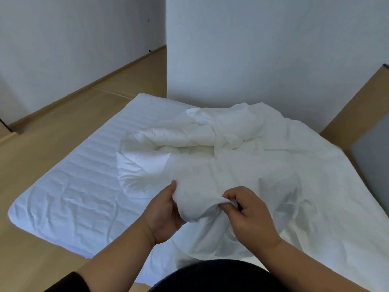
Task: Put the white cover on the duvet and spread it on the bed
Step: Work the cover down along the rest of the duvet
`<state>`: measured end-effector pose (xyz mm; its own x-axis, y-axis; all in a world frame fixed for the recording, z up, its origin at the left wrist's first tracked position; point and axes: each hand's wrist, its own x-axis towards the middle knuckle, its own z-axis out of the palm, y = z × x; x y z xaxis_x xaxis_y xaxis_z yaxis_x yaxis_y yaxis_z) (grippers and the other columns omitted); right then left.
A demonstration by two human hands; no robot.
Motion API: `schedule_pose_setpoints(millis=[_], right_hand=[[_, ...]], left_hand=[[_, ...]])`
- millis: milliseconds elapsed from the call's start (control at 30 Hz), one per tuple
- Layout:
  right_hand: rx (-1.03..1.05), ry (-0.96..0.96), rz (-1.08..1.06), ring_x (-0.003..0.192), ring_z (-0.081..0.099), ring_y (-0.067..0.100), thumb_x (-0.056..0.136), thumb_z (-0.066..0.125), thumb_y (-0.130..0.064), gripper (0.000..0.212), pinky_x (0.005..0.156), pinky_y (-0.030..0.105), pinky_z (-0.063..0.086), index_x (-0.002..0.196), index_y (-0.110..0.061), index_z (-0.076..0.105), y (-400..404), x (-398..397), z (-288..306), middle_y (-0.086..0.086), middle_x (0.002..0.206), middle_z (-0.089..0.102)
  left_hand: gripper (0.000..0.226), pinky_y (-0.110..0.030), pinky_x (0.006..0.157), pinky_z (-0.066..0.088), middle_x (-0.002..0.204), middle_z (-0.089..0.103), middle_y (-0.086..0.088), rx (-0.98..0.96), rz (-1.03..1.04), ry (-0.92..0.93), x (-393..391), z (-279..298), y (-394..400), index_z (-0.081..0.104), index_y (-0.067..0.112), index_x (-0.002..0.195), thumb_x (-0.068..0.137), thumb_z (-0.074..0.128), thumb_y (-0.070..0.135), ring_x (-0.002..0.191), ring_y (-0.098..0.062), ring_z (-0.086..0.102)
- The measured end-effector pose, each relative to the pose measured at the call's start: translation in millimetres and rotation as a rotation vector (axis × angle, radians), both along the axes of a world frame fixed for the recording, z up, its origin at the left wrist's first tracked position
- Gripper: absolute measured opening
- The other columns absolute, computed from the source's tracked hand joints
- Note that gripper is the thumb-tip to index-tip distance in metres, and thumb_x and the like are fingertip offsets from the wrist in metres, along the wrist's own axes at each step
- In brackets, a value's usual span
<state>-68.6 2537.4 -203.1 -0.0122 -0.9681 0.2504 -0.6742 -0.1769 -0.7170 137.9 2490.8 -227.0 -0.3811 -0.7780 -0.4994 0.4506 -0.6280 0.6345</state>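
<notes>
The person stood at the foot of the bed, at six o'clock of the mattress, with both hands up over its near edge. The left hand was cupped round a bunched wad of the white cover, thumb on top and fingers hidden beneath the cloth. The right hand pinched the same wad from three o'clock, fingertips curled tight into a fold. Held so close together, the hands seemed to be feeling for a corner or the open hem, which would be needed before the duvet could be fed inside; that was my guess, for no opening showed.

The cover ran from the hands toward one and two o'clock, thin, creased and limp, draped over the right half of the mattress. The duvet lay at twelve o'clock from the hands, a plump, puffy roll heaped mid-bed, touching the cover and partly wrapped in it. Where one white cloth ended and the other began I could not tell for certain.

The quilted mattress lay bare toward nine o'clock, and a tan wooden floor showed beyond it. The duvet was not yet spread.
</notes>
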Motion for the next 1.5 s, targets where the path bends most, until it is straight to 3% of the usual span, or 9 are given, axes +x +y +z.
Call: schedule_pose_setpoints(millis=[100, 267, 367, 567, 733, 867, 1067, 1233, 1500], right_hand=[[0.053, -0.092, -0.043, 0.086, 0.060, 0.004, 0.089, 0.071, -0.011, 0.023, 0.072, 0.009, 0.041, 0.080, -0.030, 0.062, 1.0, 3.1, 5.5, -0.019, 0.087, 0.062], [0.117, -0.152, -0.073, 0.085, 0.059, 0.005, 0.090, 0.069, -0.010, 0.020, 0.071, 0.010, 0.041, 0.079, -0.026, 0.064, 0.3, 13.7, 10.3, -0.018, 0.087, 0.063], [0.221, -0.008, 0.059, 0.085, 0.057, 0.001, 0.092, 0.069, -0.020, 0.015, 0.072, 0.010, 0.041, 0.080, -0.028, 0.064, -1.8, 18.2, 13.9, -0.025, 0.089, 0.060], [0.005, 0.324, 0.213, 0.076, 0.055, 0.004, 0.093, 0.053, -0.047, 0.028, 0.070, 0.019, 0.044, 0.075, -0.027, 0.061, -4.3, 18.0, 23.6, -0.016, 0.074, 0.056], [-0.163, 0.345, 0.261, 0.070, 0.052, 0.002, 0.093, 0.053, -0.038, 0.022, 0.064, 0.017, 0.042, 0.076, -0.024, 0.059, -7.1, 26.1, 55.9, -0.016, 0.073, 0.053], [-0.072, 0.158, 0.253, 0.074, 0.055, 0.002, 0.091, 0.051, -0.040, 0.019, 0.067, 0.009, 0.038, 0.073, -0.033, 0.052, -8.6, 38.1, 86.5, -0.012, 0.080, 0.058], [0.142, 0.201, 0.142, 0.072, 0.052, 0.005, 0.102, 0.050, -0.030, 0.030, 0.064, 0.020, 0.035, 0.073, -0.026, 0.049, -41.8, 44.7, 82.8, -0.010, 0.070, 0.053], [0.053, 0.083, -0.002, 0.062, 0.045, 0.002, 0.103, 0.051, -0.022, 0.035, 0.060, 0.017, 0.037, 0.069, -0.025, 0.044, -58.1, 33.2, 88.8, -0.009, 0.064, 0.047], [0.373, -0.724, -0.294, 0.075, 0.061, 0.013, 0.106, 0.049, -0.025, 0.030, 0.071, 0.026, 0.054, 0.082, -0.015, 0.065, -62.5, 8.8, 66.8, 0.000, 0.080, 0.066]], left_hand=[[0.036, -0.042, 0.088, 0.055, 0.120, 0.072, -0.011, 0.024, 0.017, -0.143, 6.2, -9.5, 2.6, 0.068, 0.010, 0.125, 0.101, 0.047, 0.026, 0.108, -0.029, 0.069], [0.046, -0.044, 0.079, 0.060, 0.101, 0.076, -0.016, 0.174, 0.187, -0.233, 21.4, -25.0, -0.4, 0.071, 0.006, 0.109, 0.088, 0.070, 0.047, 0.096, -0.036, 0.073], [0.034, -0.036, 0.068, 0.057, 0.110, 0.073, -0.019, 0.124, 0.224, -0.250, 20.9, -31.9, -5.5, 0.067, 0.003, 0.123, 0.093, 0.066, 0.020, 0.078, -0.023, 0.071], [0.012, -0.039, 0.095, 0.051, 0.103, 0.076, -0.010, -0.228, 0.361, -0.208, 22.6, -19.0, -23.1, 0.072, 0.005, 0.095, 0.097, 0.063, 0.013, 0.102, -0.025, 0.070], [0.056, -0.046, 0.092, 0.053, 0.107, 0.066, -0.023, -0.442, 0.187, -0.452, 27.8, -21.6, -40.9, 0.065, -0.001, 0.101, 0.071, 0.076, 0.045, 0.098, -0.032, 0.067], [0.015, -0.021, 0.071, 0.056, 0.098, 0.068, -0.003, -0.575, -0.092, -0.737, 17.9, -31.2, -49.2, 0.070, 0.015, 0.091, 0.085, 0.074, 0.029, 0.086, -0.009, 0.069], [0.017, -0.027, 0.072, 0.056, 0.096, 0.074, -0.008, -0.355, -0.195, 0.037, -12.9, -7.4, -45.8, 0.067, 0.005, 0.111, 0.098, 0.057, 0.010, 0.086, -0.019, 0.071], [0.022, -0.026, 0.071, 0.056, 0.094, 0.075, -0.003, -0.319, -0.500, 0.092, -39.8, -3.4, -24.8, 0.066, 0.007, 0.108, 0.089, 0.058, 0.014, 0.084, -0.015, 0.072], [0.028, -0.031, 0.093, 0.051, 0.125, 0.070, 0.005, -0.370, -0.135, -0.030, -61.4, -11.4, -15.4, 0.061, 0.030, 0.129, 0.106, 0.045, 0.029, 0.114, -0.015, 0.065]])
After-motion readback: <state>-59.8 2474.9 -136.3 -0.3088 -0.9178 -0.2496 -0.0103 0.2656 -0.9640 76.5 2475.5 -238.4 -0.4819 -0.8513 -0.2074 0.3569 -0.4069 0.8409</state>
